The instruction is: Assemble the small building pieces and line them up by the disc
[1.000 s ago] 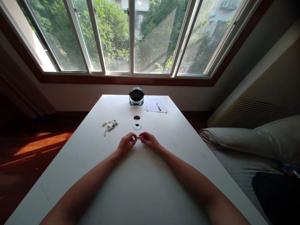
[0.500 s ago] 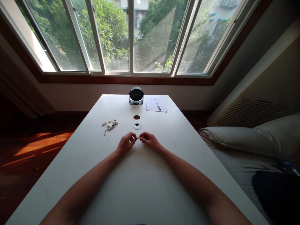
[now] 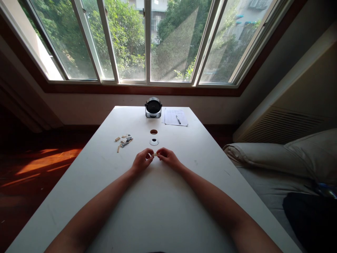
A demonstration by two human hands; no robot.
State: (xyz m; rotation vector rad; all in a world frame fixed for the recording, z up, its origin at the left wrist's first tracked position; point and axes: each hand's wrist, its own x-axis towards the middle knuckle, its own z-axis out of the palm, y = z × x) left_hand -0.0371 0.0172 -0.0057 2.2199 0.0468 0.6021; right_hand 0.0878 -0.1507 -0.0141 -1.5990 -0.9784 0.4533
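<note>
My left hand (image 3: 142, 161) and my right hand (image 3: 168, 159) meet over the middle of the white table (image 3: 158, 211). Both are closed in a pinch on one small tan piece (image 3: 155, 154) held between their fingertips, just above the tabletop. A loose pile of several small tan and dark pieces (image 3: 123, 141) lies on the table to the left of my hands, apart from them.
Beyond my hands are a round white cap (image 3: 154, 142) and a cable hole (image 3: 153, 131). A small dark fan (image 3: 153, 107) and a paper sheet with a pen (image 3: 176, 117) sit at the far edge. A bed with pillows (image 3: 289, 158) is on the right.
The small tan piece has turned slightly between my fingertips. Both hands stay in the same place.
</note>
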